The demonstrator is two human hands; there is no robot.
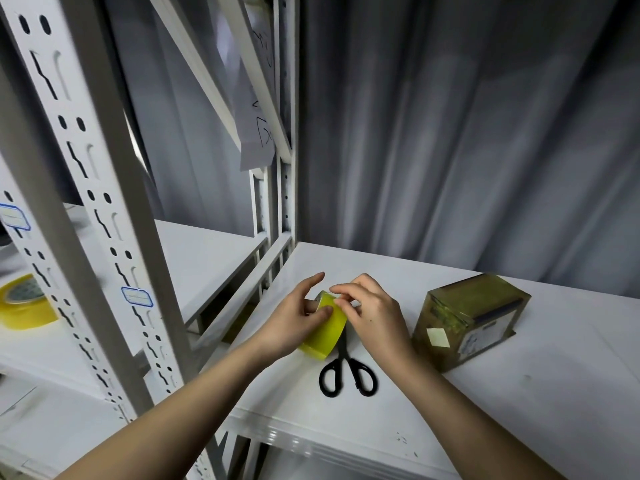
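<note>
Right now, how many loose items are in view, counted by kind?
Yellow tape roll: 2
Black scissors: 1
Tape-wrapped box: 1
Total: 4

Single head view, wide-angle: faces forward and down, close above left hand (291, 323), right hand (375, 317), table (519, 410); curtain (450, 133) behind.
</note>
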